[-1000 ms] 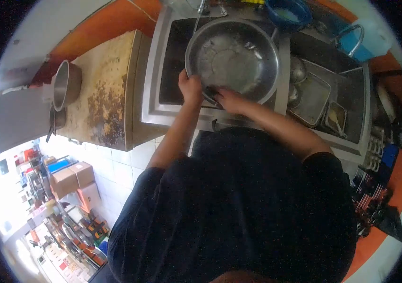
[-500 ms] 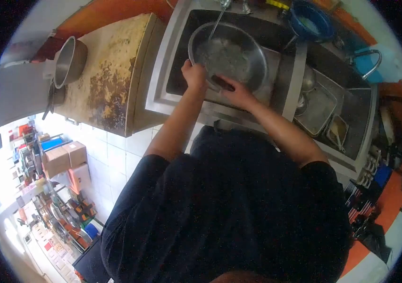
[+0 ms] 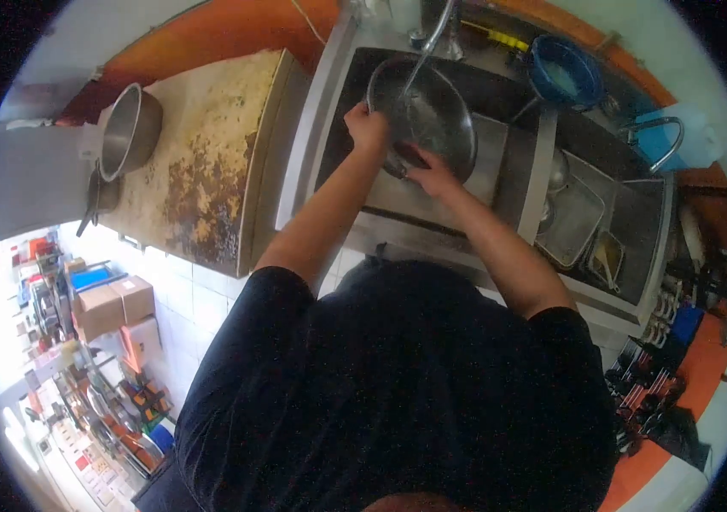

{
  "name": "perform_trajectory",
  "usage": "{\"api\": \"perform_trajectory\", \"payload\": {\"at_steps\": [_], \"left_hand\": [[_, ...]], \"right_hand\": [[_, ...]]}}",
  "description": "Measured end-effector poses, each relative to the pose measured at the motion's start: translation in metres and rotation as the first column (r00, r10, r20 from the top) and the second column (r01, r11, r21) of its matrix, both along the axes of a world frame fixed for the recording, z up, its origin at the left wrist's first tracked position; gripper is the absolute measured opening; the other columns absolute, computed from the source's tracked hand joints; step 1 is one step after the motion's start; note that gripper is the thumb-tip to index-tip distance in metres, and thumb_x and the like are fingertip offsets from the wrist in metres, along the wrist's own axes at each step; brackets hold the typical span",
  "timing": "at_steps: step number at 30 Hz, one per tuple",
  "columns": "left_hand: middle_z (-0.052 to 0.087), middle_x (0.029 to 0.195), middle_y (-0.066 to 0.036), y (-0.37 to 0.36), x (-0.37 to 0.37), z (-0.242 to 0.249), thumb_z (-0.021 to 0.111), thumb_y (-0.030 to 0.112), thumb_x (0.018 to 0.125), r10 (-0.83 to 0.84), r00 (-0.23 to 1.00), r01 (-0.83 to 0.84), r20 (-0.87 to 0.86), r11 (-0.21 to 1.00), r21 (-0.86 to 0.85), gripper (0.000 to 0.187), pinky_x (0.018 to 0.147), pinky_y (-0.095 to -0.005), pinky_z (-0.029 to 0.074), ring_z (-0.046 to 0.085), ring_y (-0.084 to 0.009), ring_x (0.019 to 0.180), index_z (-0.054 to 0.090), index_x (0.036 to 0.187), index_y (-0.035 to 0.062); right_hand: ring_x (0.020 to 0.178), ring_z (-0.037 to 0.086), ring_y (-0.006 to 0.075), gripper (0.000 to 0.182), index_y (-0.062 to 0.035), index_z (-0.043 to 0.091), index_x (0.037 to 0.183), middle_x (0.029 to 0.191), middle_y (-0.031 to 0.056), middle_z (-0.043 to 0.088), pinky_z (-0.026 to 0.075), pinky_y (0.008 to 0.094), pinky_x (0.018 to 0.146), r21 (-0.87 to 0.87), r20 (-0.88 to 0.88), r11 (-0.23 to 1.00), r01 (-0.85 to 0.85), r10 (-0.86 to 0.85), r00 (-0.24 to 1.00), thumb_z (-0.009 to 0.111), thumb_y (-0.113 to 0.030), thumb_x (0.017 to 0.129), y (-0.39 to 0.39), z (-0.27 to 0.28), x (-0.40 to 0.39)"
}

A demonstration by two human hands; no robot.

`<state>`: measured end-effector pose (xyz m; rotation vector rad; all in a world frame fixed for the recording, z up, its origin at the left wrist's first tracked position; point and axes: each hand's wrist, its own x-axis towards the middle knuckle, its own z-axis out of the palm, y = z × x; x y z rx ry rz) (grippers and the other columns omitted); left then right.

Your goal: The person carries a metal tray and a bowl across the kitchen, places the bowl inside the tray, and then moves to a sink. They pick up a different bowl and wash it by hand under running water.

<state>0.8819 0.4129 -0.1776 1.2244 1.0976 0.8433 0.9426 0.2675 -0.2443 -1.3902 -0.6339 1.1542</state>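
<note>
A large round metal bowl (image 3: 444,115) is tilted in the left sink basin (image 3: 487,136), under a running tap (image 3: 440,30). Water falls into it, and its inside looks dark and wet. My left hand (image 3: 367,130) is closed on the bowl's left rim. At the near rim, my right hand (image 3: 433,175) grips the bowl, its thumb on the outside. The fingers of that hand are in dark shadow inside the rim, and I cannot make out whether something else is under them.
Right of the divider, the second basin holds a metal tray (image 3: 577,213) and a small container with a utensil (image 3: 607,256). Behind stands a blue basin (image 3: 564,72). A metal pot (image 3: 133,132) sits on the worn counter (image 3: 201,154) at left. A second tap (image 3: 671,141) curves at right.
The bowl has gone from lying nearly level with cloudy water in it to a steep tilt. Both hands have kept hold of its rim. The view has shifted slightly.
</note>
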Motion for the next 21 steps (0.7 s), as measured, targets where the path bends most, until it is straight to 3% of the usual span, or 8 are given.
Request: {"api": "perform_trajectory", "payload": {"at_steps": [4, 6, 7, 9, 12, 16, 19, 21], "left_hand": [[0.065, 0.079, -0.007, 0.035, 0.014, -0.025, 0.051, -0.002, 0.069, -0.039, 0.998, 0.038, -0.052, 0.999, -0.011, 0.024, 0.067, -0.0297, 0.047, 0.059, -0.0157, 0.071, 0.067, 0.086, -0.0032], [0.057, 0.067, -0.007, 0.060, 0.026, -0.052, 0.050, -0.003, 0.071, -0.071, 0.993, 0.074, 0.096, 0.997, -0.027, 0.016, 0.052, -0.0325, 0.043, 0.053, -0.0169, 0.056, 0.061, 0.083, -0.0021], [0.057, 0.067, -0.007, 0.067, 0.028, -0.056, 0.050, -0.003, 0.071, -0.079, 0.992, 0.083, 0.103, 0.996, -0.030, 0.016, 0.052, -0.0325, 0.043, 0.053, -0.0169, 0.056, 0.061, 0.083, -0.0021], [0.069, 0.084, -0.014, 0.075, 0.031, -0.046, 0.055, 0.003, 0.067, -0.119, 0.943, 0.102, -0.312, 0.992, -0.070, 0.029, 0.074, -0.0360, 0.049, 0.065, -0.0277, 0.079, 0.070, 0.091, 0.0044], [0.069, 0.089, -0.016, 0.078, 0.036, -0.045, 0.054, 0.004, 0.067, -0.144, 0.938, 0.128, -0.314, 0.989, -0.071, 0.030, 0.076, -0.0372, 0.049, 0.065, -0.0322, 0.083, 0.071, 0.092, 0.0070], [0.068, 0.094, -0.017, 0.115, 0.062, -0.109, 0.056, 0.008, 0.070, -0.270, 0.908, 0.246, -0.320, 0.963, -0.113, 0.027, 0.080, -0.0401, 0.050, 0.064, -0.0348, 0.091, 0.071, 0.093, 0.0102], [0.067, 0.098, -0.014, 0.120, 0.076, -0.094, 0.060, 0.015, 0.073, -0.317, 0.893, 0.286, -0.319, 0.948, -0.139, 0.026, 0.085, -0.0429, 0.048, 0.061, -0.0352, 0.099, 0.071, 0.096, 0.0137], [0.066, 0.100, -0.013, 0.122, 0.085, -0.088, 0.061, 0.022, 0.075, -0.284, 0.761, 0.361, -0.583, 0.932, 0.017, 0.028, 0.090, -0.0435, 0.046, 0.060, -0.0351, 0.103, 0.069, 0.101, 0.0177]], "right_hand": [[0.115, 0.051, 0.0218, 0.059, -0.0237, 0.051, 0.136, 0.129, 0.0066, 0.055, 0.039, 0.0309, 0.099, -0.104, 0.023, 0.993, 0.062, -0.060, 0.998, 0.067, -0.014, 0.079, 0.015, 0.020, -0.008], [0.115, 0.051, 0.0219, 0.059, -0.0238, 0.051, 0.136, 0.129, 0.0070, 0.055, 0.039, 0.0305, 0.099, -0.150, 0.018, 0.983, 0.106, -0.105, 0.994, 0.066, -0.014, 0.079, 0.026, 0.024, -0.010], [0.113, 0.052, 0.0214, 0.059, -0.0233, 0.051, 0.136, 0.127, 0.0070, 0.056, 0.039, 0.0304, 0.098, -0.146, 0.002, 0.981, 0.127, -0.128, 0.992, 0.066, -0.014, 0.080, 0.032, 0.022, -0.012], [0.112, 0.052, 0.0210, 0.059, -0.0228, 0.050, 0.136, 0.126, 0.0071, 0.057, 0.040, 0.0302, 0.097, -0.141, -0.010, 0.977, 0.160, -0.163, 0.987, 0.065, -0.015, 0.080, 0.042, 0.023, -0.012], [0.111, 0.053, 0.0204, 0.059, -0.0203, 0.051, 0.136, 0.125, 0.0073, 0.058, 0.040, 0.0311, 0.096, -0.238, -0.116, 0.954, 0.185, -0.217, 0.969, 0.067, -0.016, 0.079, 0.052, 0.016, -0.014], [0.108, 0.054, 0.0208, 0.065, -0.0169, 0.048, 0.138, 0.121, 0.0076, 0.060, 0.041, 0.0326, 0.094, -0.177, -0.293, 0.949, 0.262, -0.305, 0.906, 0.070, -0.017, 0.077, 0.064, 0.000, -0.017], [0.103, 0.056, 0.0200, 0.064, -0.0151, 0.046, 0.137, 0.118, 0.0058, 0.060, 0.044, 0.0329, 0.089, -0.202, -0.419, 0.910, 0.361, -0.414, 0.808, 0.068, -0.012, 0.077, 0.082, 0.018, -0.023], [0.100, 0.057, 0.0191, 0.061, -0.0141, 0.046, 0.136, 0.116, 0.0042, 0.059, 0.045, 0.0330, 0.085, -0.239, -0.448, 0.870, 0.432, -0.494, 0.745, 0.066, -0.007, 0.078, 0.091, 0.013, -0.022]]}}
